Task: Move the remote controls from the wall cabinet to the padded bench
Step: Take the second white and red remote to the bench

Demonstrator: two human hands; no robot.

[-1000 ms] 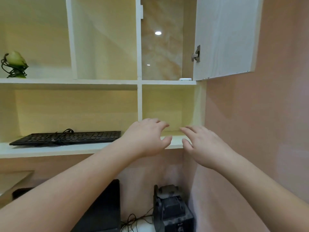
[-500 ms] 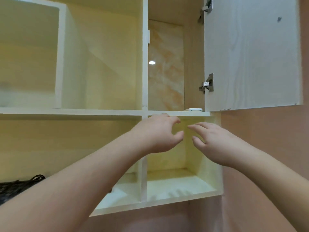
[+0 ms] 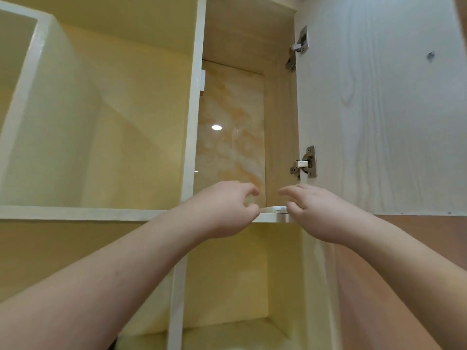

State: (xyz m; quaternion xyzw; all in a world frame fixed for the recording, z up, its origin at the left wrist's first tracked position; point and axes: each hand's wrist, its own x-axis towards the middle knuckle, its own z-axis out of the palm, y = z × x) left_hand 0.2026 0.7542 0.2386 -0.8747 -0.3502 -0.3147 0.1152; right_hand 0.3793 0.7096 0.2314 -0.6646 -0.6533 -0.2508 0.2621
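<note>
A white remote control [image 3: 274,209] lies on the shelf edge of the open wall cabinet compartment [image 3: 273,218], only its near end showing between my hands. My left hand [image 3: 227,208] is raised to the shelf edge, fingers curled and apart, thumb next to the remote's left end. My right hand [image 3: 316,210] is just right of the remote, fingers spread and reaching over it, thumb at its right end. Neither hand visibly grips it. The padded bench is out of view.
The cabinet door [image 3: 379,104] stands open to the right, with two metal hinges [image 3: 307,161]. A marble-patterned back panel [image 3: 232,132] closes the compartment. Open cubbies lie to the left [image 3: 101,122] and below [image 3: 240,286]. A pink wall [image 3: 417,236] is at the right.
The view has tilted upward and the keyboard shelf has dropped out of sight. Both hands have risen from the lower shelf to the upper shelf edge, closing in on the white remote.
</note>
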